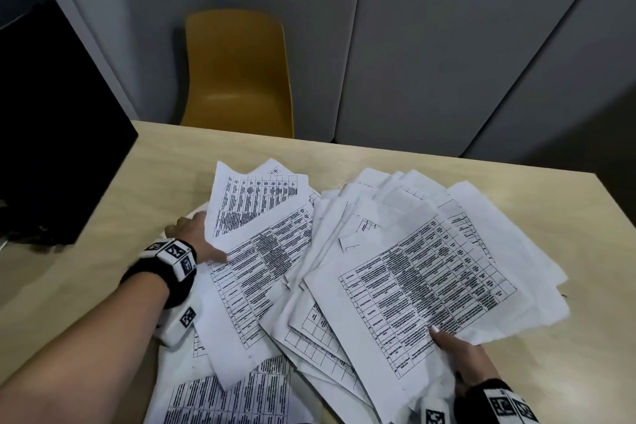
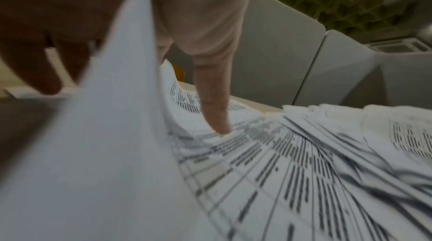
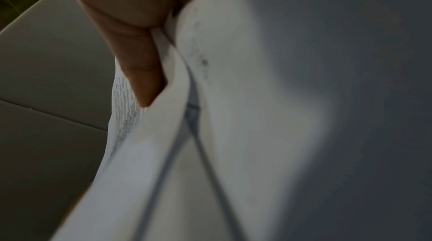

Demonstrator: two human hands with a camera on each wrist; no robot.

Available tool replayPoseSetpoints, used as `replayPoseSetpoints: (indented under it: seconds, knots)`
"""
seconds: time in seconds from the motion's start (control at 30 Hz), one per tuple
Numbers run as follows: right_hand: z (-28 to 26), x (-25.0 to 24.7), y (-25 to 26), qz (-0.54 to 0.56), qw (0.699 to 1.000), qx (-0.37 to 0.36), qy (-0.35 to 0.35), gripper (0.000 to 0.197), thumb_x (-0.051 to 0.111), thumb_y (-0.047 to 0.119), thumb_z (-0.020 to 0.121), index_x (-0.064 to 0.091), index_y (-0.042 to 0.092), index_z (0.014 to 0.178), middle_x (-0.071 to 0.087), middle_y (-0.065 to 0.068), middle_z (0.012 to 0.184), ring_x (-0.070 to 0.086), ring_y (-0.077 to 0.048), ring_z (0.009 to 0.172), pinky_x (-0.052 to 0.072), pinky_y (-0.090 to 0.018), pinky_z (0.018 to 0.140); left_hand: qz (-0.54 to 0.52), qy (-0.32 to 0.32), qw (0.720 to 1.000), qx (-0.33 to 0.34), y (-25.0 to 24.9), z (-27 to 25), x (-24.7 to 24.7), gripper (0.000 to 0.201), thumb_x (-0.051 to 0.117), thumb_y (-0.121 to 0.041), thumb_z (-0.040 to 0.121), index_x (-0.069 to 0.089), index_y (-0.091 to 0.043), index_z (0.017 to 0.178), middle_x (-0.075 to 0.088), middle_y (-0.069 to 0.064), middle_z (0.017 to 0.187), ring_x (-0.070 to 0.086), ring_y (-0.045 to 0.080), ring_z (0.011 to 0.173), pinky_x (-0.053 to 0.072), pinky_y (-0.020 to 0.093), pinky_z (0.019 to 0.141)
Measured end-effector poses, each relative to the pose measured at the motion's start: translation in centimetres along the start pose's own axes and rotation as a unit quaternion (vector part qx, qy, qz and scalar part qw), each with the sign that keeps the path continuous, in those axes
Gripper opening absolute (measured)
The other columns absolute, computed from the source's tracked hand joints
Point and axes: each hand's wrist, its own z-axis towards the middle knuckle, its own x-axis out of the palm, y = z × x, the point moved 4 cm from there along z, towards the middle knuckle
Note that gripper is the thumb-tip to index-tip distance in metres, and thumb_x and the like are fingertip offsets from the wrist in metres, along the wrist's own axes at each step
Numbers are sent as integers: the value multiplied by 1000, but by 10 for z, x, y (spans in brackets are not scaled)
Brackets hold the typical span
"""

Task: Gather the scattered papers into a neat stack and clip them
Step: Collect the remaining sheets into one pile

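- Papers (image 1: 395,268): loose heap on the table (image 1: 165,162).
- My left hand (image 1: 196,234) pinches sheets at its left edge; my right hand (image 1: 464,360) pinches the near edge.
- Black box (image 1: 51,120) far left; chair (image 1: 237,72) behind.

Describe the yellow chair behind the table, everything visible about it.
The yellow chair shows only in the head view and as a small sliver in the left wrist view. It has a smooth, one-piece mustard shell that looks like moulded plastic, with a rounded backrest curving into the seat. It stands upright and unoccupied, facing the far edge of the table, in front of grey wall panels. Its legs are hidden by the tabletop. Nothing visibly touches it.
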Motion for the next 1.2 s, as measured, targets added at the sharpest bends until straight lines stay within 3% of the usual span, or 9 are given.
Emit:
replayPoseSetpoints:
  seconds: [0.1, 0.2, 0.27, 0.47, 0.53, 0.63, 0.8, 1.07, 1.2]
  knots:
    - [-2, 2, 3, -2, 1000, -3, 2, 51, 61, 8, 86, 41, -17, 124, 52, -33, 126, 49, -43, 116, 37, -47, 98, 57, 10, 998, -20, -1, -7, 13, 114, 85, -56, 41, 31, -13, 132, 35, 17, 132, 37, 37, 124, 36, 42, 102]
    - [6, -3, -5, -22, 1000, -2, -15, 45, 66, 11, 82, 49, -18, 112, 64, -22, 77, 59, -36, 71, 47, -38, 66, 21, 23, 999, -22, 1, -12, 20, 110, 87, -48, 44, 29, -10, 129, 37, 18, 131, 44, 37, 122, 41, 42, 98]
    - [14, -5, -11, -12, 1000, 12, -22, 43, 70, 15, 79, 53, -16, 103, 64, -23, 64, 59, -34, 60, 48, -37, 63, 13, 38, 999, -9, 3, -17, 25, 103, 85, -50, 47, 30, -9, 125, 47, 17, 130, 50, 33, 117, 44, 38, 92]
    - [17, -5, -14, -4, 1000, 19, 0, 41, 71, 20, 77, 54, -12, 96, 64, -33, 87, 61, -41, 68, 49, -46, 71, 70, 8, 998, 1, 8, -47, 38, 77, 73, -66, 53, 45, -25, 112, 45, 7, 118, 35, 31, 121, 36, 39, 95]
    - [20, -6, -15, -5, 1000, 20, -5, 40, 71, 19, 76, 55, -12, 95, 66, -29, 73, 62, -37, 58, 50, -43, 67, -4, -27, 1000, -9, 10, -50, 34, 72, 75, -60, 56, 48, -24, 112, 41, 9, 121, 32, 32, 123, 36, 40, 95]
    - [20, -9, -13, -19, 1000, 8, -20, 29, 69, 15, 78, 56, -10, 84, 62, -21, 47, 58, -31, 37, 51, -34, 55, -66, -85, 994, -33, 19, -36, 26, 93, 76, -56, 58, 36, -18, 133, 36, 16, 137, 31, 37, 127, 34, 46, 101]
    - [17, -7, -12, -17, 1000, -2, -12, 23, 67, 15, 80, 56, -6, 78, 62, -18, 44, 59, -31, 40, 48, -32, 55, -146, -65, 983, -89, 19, -24, 26, 76, 71, -36, 76, 32, -8, 135, 37, 23, 136, 41, 42, 122, 36, 42, 100]
    - [20, -7, -14, -26, 1000, -1, 6, 29, 69, 18, 78, 59, -7, 87, 66, -21, 53, 63, -33, 46, 50, -35, 58, -232, -106, 967, -16, 31, -32, 20, 11, 58, -8, 84, 60, -7, 95, 65, 23, 96, 55, 33, 80, 42, 34, 73]
    - [21, -8, -15, -29, 999, 5, 12, 27, 66, 20, 81, 58, -6, 80, 64, -21, 50, 61, -33, 38, 49, -32, 53, -261, -78, 962, 30, 53, -43, 15, 13, 61, -1, 81, 59, -14, 83, 66, 17, 83, 58, 30, 74, 45, 35, 70]
